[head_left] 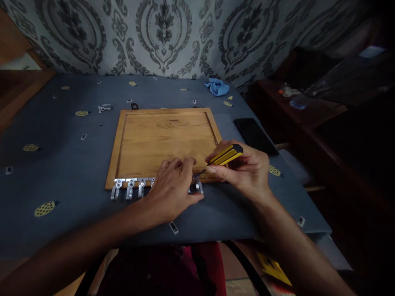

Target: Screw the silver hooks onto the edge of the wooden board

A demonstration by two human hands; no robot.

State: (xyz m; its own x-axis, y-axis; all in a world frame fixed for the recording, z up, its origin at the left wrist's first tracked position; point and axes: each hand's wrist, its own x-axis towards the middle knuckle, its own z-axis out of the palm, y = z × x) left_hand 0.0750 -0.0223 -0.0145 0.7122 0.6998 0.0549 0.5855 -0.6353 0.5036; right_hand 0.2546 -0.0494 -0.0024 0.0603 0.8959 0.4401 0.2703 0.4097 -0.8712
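A framed wooden panel (166, 139) lies flat on the cloth-covered table. Several silver metal hooks (130, 189) line its near edge, their curved ends sticking out past the wood. My left hand (173, 189) rests over this edge and hides part of the row. Its thumb and fingers are around another metal hook (199, 187) toward the right end. My right hand (243, 170) grips a yellow and black screwdriver (226, 155), tilted with the tip down at that hook. Whether the tip sits in a screw is too small to tell.
A loose metal hook (105, 107) lies beyond the panel's left corner. Dark brackets (134, 106) show at its far edge. A black phone (254, 135) lies to the right, and a crumpled blue cloth (217, 87) at the back. Patterned wall behind.
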